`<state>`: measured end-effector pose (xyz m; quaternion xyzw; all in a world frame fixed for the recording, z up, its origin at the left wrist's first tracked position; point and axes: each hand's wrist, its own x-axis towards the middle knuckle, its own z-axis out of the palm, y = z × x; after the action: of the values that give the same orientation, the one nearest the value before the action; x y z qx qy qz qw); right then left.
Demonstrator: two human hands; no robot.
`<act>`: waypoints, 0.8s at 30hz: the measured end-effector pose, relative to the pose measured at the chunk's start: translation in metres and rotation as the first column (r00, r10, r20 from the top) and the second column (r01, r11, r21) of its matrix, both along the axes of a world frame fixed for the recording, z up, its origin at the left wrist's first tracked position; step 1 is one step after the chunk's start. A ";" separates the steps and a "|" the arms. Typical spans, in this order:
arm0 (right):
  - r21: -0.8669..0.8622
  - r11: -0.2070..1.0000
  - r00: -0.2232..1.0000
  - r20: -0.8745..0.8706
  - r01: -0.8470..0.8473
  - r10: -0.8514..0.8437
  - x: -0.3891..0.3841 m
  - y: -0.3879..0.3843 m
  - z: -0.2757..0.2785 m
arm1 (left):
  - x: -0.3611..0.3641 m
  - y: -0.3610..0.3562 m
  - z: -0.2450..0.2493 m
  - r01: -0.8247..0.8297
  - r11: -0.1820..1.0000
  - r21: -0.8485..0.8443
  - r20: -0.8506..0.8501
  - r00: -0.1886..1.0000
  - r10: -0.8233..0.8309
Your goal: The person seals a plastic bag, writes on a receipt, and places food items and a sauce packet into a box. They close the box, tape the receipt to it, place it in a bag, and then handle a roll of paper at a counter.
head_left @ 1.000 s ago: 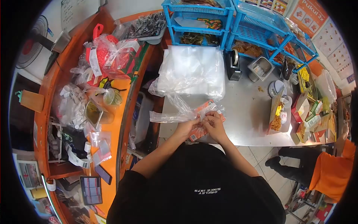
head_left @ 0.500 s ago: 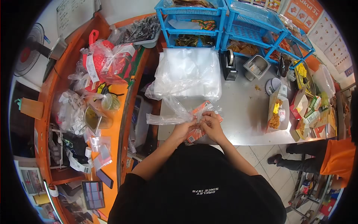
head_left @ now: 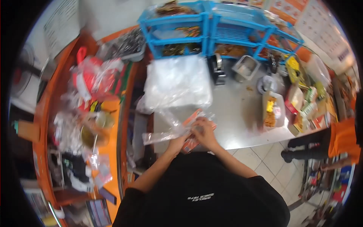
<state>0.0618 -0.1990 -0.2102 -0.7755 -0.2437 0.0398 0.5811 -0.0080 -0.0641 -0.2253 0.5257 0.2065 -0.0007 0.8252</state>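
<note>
Left hand point(head_left: 179, 139) pinches a clear bag point(head_left: 162, 135). Right hand point(head_left: 204, 132) grips an orange packet point(head_left: 190, 144), which lies at the near edge of the steel table point(head_left: 236, 113). Behind: bag stack point(head_left: 177, 81), then blue baskets point(head_left: 177, 28). Frame blurred.

black short-sleeved shirt with small white lettering.

head-worn | faces forward-down — over steel counter point(head_left: 238, 113) | near left hand point(head_left: 177, 141), right hand point(head_left: 204, 131) (fisheye, blurred)
</note>
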 end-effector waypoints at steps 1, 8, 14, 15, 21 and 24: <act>-0.052 0.998 1.000 0.016 0.025 -0.024 -0.002 0.000 0.006 | -0.001 0.003 -0.008 0.017 1.000 0.008 0.014 1.000 -0.017; -0.103 0.994 0.999 0.035 -0.037 0.041 -0.010 0.002 0.026 | 0.005 0.007 -0.002 0.147 0.989 0.033 0.082 0.985 -0.149; 0.148 0.988 0.966 -0.242 -0.052 0.088 -0.007 -0.005 0.016 | 0.007 0.007 0.002 0.177 0.984 -0.033 0.082 0.981 -0.174; 0.139 0.982 0.947 -0.276 -0.128 0.162 -0.009 -0.007 0.014 | 0.008 0.007 0.008 0.188 0.982 -0.022 0.096 0.978 -0.185; -0.036 0.996 0.996 -0.010 -0.086 0.086 -0.015 -0.007 0.015 | 0.009 0.015 -0.011 0.171 0.985 -0.030 0.045 0.984 -0.170; -0.056 0.997 0.997 0.061 0.048 -0.045 -0.019 0.003 0.031 | 0.013 0.017 0.001 0.174 0.973 -0.153 0.072 0.984 -0.164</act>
<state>0.0424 -0.1962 -0.1797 -0.7981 -0.2416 0.0101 0.5518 0.0049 -0.0472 -0.2243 0.4737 0.1360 -0.0719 0.8671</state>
